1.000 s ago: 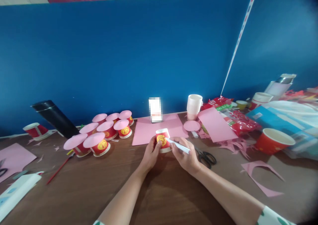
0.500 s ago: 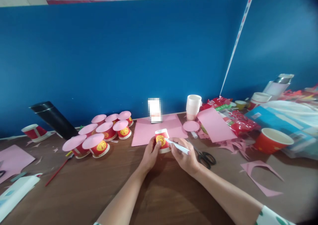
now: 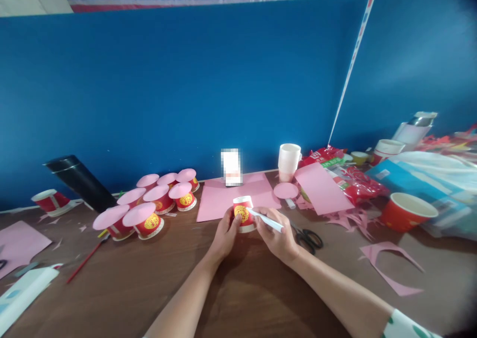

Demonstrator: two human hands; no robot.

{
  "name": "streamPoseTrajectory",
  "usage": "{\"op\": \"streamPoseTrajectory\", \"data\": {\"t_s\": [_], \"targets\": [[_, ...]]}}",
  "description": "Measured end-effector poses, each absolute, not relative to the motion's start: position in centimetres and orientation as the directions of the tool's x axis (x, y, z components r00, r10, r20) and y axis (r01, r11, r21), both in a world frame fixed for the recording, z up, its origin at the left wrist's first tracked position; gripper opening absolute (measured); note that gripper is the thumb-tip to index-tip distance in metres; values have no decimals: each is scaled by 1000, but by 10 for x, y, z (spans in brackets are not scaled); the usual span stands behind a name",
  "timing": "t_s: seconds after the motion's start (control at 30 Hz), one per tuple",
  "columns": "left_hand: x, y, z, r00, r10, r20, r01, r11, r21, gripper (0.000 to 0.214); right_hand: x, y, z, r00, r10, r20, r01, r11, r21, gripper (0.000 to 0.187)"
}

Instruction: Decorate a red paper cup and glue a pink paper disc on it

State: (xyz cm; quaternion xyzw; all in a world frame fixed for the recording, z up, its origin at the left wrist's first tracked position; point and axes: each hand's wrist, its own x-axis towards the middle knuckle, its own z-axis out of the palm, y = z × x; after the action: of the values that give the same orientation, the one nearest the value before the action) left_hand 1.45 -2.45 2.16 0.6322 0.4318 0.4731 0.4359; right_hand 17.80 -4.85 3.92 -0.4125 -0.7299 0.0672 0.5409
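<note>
An upside-down red paper cup (image 3: pixel 243 211) with a gold emblem stands on the wooden table (image 3: pixel 238 298) at its middle. My left hand (image 3: pixel 225 234) is closed round the cup's left side. My right hand (image 3: pixel 278 236) grips a white pen (image 3: pixel 267 219), whose tip touches the cup's right side. Just behind the cup lies a pink paper sheet (image 3: pixel 219 199).
Several upside-down red cups with pink paper discs (image 3: pixel 149 206) cluster at the left. Black scissors (image 3: pixel 309 237) lie right of my right hand. A white cup stack (image 3: pixel 288 161), another pink sheet (image 3: pixel 322 187), a red bowl (image 3: pixel 408 211), red packets and pink scraps (image 3: pixel 391 266) fill the right.
The view has shifted slightly. Both hands stay on the cup and the pen with almost no movement.
</note>
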Motion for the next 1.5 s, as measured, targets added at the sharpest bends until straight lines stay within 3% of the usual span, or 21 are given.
{"op": "streamPoseTrajectory", "data": {"t_s": [1.5], "targets": [[13,-22,15,136,968,209,156,-229,961,44,181,-47,40,-22,692,722,527,621,-580,14]]}}
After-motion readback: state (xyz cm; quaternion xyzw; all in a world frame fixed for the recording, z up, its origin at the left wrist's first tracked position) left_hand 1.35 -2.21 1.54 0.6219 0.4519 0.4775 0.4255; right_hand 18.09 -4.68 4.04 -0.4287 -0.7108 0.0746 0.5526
